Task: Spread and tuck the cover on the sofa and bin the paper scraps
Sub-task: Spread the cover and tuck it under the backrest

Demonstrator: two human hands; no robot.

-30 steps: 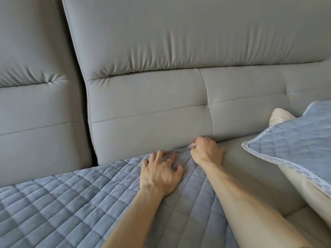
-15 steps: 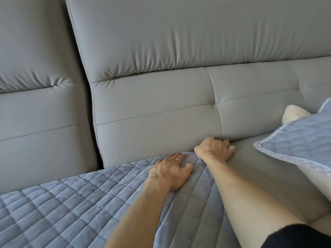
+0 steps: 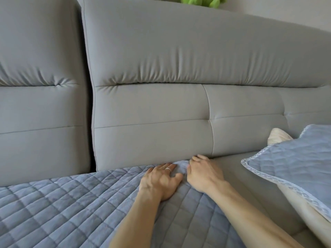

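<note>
A blue-grey quilted cover (image 3: 62, 208) lies over the seat of the grey sofa (image 3: 161, 68), its far edge running along the crease under the backrest. My left hand (image 3: 159, 181), with a ring on one finger, presses flat on the cover near that edge, fingertips at the crease. My right hand (image 3: 202, 173) sits just to its right at the cover's far corner, fingers curled into the fabric where seat meets backrest. No paper scraps are in view.
Bare grey seat (image 3: 238, 176) shows to the right of the cover. A cream pillow (image 3: 279, 138) under another quilted blue piece with lace trim (image 3: 293, 167) lies at the right. A green plush (image 3: 202, 0) peeks over the backrest top.
The view has tilted up, showing more backrest. My right hand has drawn back a little from the crease and now sits close beside my left hand, bunching the cover between them.
</note>
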